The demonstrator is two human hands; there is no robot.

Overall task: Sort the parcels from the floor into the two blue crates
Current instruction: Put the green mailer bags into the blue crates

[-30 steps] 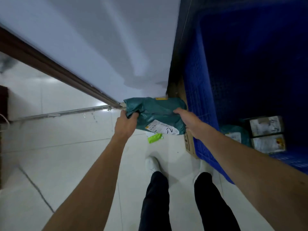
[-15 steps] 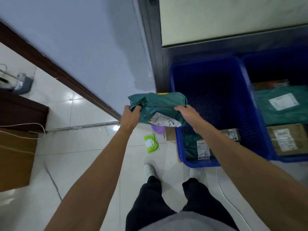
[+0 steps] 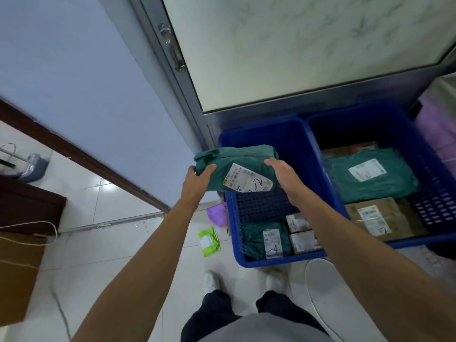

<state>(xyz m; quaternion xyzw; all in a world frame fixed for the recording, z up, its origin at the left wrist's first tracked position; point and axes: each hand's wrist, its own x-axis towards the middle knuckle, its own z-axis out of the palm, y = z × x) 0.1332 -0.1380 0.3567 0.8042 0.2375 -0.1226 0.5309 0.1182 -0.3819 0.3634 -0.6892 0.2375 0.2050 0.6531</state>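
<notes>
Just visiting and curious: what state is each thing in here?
green parcel: held up at both ends, label marked 2 showing.
left hand: grips its left end.
right hand: grips its right end.
left crate: partly filled, parcels at its near end.
right crate: partly filled, green mailer and brown boxes inside.
lime packet: lying on the floor, unsorted.
purple bag: on the floor beside the left crate.

Dark trousers, white shoes, grey top

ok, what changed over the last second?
The left hand and right hand carried the green parcel rightward, from over the floor to partly over the left blue crate. Both still hold its ends; nothing let go; crate contents unchanged.
</notes>
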